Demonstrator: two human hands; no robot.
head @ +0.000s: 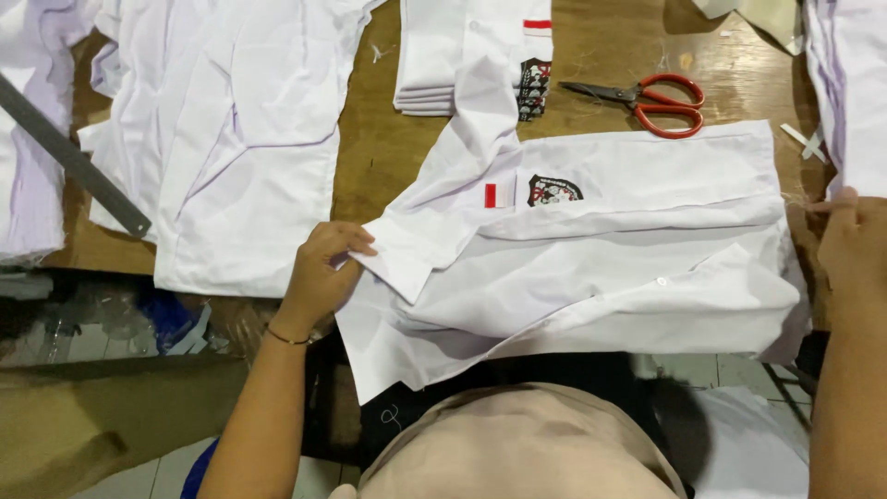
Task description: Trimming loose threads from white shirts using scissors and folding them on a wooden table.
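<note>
Bright, even overhead light, faint shadows, mild glare on white cloth, sharp focus.

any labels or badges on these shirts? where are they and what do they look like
Red and white flag patch: small rectangle on the shirt being folded, just left of the badge.
Badge: shield-like patch, black with white and red detail, on the same shirt's chest.
Red strip: short red bar on the top shirt of the stack, at the table's far edge.
Dark patch: black and white patterned, below that strip.
No packages, signs or screens.
</note>
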